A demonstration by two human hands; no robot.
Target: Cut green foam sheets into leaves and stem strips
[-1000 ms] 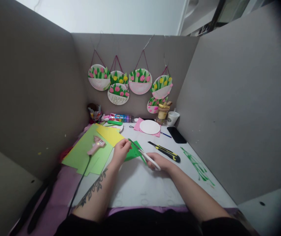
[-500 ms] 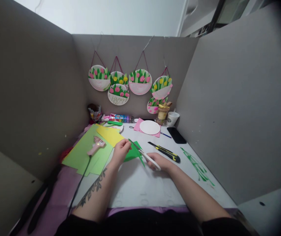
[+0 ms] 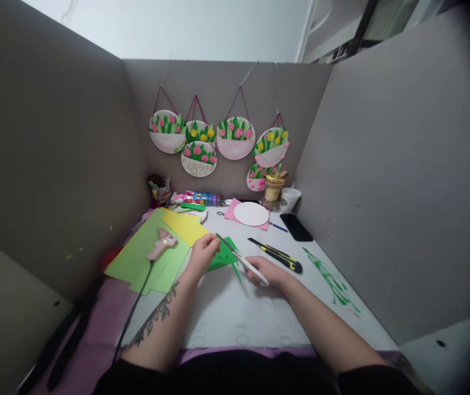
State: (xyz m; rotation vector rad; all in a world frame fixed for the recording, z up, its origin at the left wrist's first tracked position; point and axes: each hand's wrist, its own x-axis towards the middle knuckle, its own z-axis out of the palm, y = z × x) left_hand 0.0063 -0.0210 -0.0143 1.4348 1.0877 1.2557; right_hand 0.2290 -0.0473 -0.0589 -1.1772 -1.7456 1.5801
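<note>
"Cutting green paper (image 3: 219, 263), right?"

"Yes, I think that's the step now. The right hand (image 3: 268, 270) is curled round one pair of white scissors (image 3: 251, 267). The left hand (image 3: 205, 251) is closed up, and it seems to pinch the paper (very close to the blades!). I can't tell how wide the blades are."

"Where is the paper?"

"Between the hands, over the middle of the white table (image 3: 255, 318). One thin green strip (image 3: 237, 274) pokes out from it."

"What does the next snip need?"

"A still paper, I guess, and left fingers kept away from the blades."

"Can you count the rest?"

"Six flower plates (image 3: 235, 149) by the back wall. One pink glue gun (image 3: 160, 249), one black phone (image 3: 296, 227), one white cup (image 3: 290, 201), one white circle (image 3: 251, 214) on pink paper (image 3: 230, 211). The green scraps (image 3: 331, 282) on the right are too tangled to count."
</note>
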